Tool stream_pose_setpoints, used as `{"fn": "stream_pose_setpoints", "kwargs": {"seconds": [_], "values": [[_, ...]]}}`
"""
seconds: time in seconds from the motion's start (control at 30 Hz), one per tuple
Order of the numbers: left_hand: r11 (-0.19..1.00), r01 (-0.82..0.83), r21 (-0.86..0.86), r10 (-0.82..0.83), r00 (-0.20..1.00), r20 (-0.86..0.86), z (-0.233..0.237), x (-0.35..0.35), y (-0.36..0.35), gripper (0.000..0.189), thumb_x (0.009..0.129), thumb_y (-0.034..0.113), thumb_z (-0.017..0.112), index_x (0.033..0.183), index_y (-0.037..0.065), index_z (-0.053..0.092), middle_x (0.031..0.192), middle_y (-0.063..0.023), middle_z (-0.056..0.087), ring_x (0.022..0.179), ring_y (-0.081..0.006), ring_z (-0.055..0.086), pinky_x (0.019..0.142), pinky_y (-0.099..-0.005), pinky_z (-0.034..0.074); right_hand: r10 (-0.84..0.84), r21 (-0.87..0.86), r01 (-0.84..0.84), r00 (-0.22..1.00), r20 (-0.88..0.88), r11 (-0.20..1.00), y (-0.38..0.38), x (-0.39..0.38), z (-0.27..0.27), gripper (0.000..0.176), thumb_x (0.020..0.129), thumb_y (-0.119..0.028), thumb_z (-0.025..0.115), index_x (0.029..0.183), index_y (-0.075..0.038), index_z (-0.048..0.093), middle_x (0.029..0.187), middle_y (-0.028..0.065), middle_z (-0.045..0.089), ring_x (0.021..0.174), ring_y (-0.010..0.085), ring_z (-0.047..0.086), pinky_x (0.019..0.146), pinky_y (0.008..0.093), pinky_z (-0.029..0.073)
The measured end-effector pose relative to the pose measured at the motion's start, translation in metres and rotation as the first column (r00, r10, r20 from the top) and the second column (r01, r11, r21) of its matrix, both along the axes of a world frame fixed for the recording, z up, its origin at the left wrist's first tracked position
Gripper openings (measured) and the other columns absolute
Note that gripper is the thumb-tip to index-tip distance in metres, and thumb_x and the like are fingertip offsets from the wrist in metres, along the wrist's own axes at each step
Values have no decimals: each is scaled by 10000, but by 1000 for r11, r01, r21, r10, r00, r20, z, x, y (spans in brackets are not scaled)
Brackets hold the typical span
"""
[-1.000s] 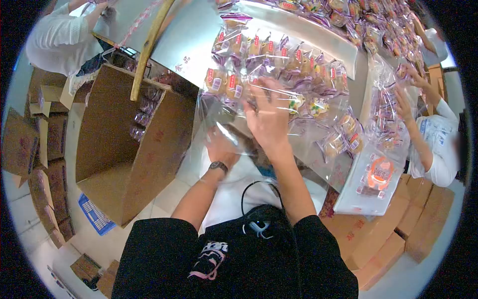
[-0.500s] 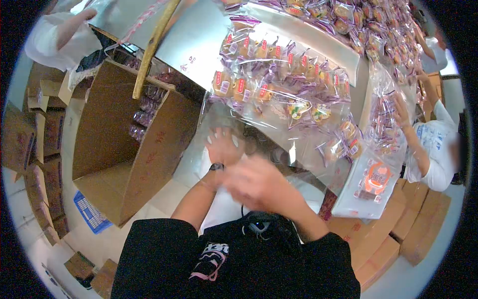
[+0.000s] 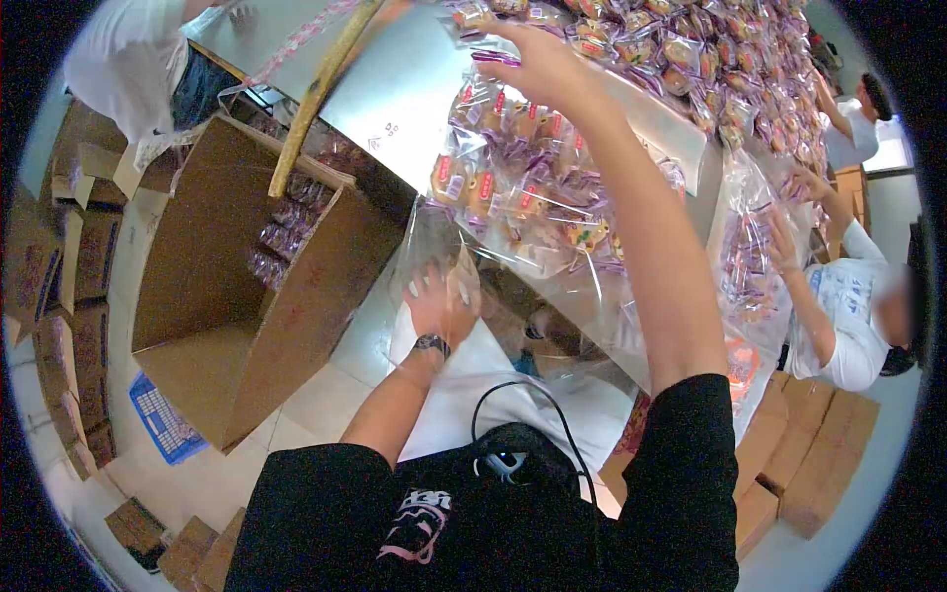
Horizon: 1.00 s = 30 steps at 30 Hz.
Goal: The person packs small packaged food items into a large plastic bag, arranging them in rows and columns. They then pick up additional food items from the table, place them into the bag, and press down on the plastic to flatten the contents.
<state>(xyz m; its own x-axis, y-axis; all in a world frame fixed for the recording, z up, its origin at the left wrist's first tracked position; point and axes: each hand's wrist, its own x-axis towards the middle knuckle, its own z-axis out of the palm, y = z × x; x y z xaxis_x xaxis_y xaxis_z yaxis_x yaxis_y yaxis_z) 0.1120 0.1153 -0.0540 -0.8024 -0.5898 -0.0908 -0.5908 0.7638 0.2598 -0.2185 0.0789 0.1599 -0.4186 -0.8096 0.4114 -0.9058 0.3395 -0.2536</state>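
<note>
Too small to read: print on snack packets [image 3: 513,187]. Veiled behind clear bag [image 3: 592,286] film: left hand [image 3: 439,308] (grip unclear). Cut at upper edge: co-worker's white shirt [image 3: 128,59].

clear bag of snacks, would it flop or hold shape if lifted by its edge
Probably floppy: the bag is thin, wrinkled film that sags. Likely heavy, stuffed with wrapped snacks. May slip: the left hand grips only one edge.
</note>
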Motion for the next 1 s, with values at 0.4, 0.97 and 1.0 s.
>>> {"fn": "stream_pose_setpoints", "kwargs": {"seconds": [0.4,0.97,1.0], "values": [[991,51,-122,-62,995,-80,-3,-1,3,637,881,475,615,1376,75,610,1416,-170,547,1286,-425,503,983,-667,411,10,96,-23,991,136,995,13,-7,1,599,892,-483,754,1379,-156,632,1323,177,674,1215,319,652,1004,445,518],[992,-20,124,28,998,-58,15,0,1,476,860,419,682,1259,161,675,1359,-153,574,1374,-422,453,1080,-676,352,106,-498,141,894,436,856,92,42,79,399,883,-131,752,1249,-6,656,1154,131,679,1020,217,673,853,334,549],[991,-32,130,42,996,-75,16,1,0,474,859,414,684,1257,156,674,1336,-148,581,1365,-423,460,1073,-673,359,-75,-333,97,994,78,938,136,64,84,579,842,-153,812,1372,-19,622,1354,137,621,1185,231,655,936,331,554]]}}
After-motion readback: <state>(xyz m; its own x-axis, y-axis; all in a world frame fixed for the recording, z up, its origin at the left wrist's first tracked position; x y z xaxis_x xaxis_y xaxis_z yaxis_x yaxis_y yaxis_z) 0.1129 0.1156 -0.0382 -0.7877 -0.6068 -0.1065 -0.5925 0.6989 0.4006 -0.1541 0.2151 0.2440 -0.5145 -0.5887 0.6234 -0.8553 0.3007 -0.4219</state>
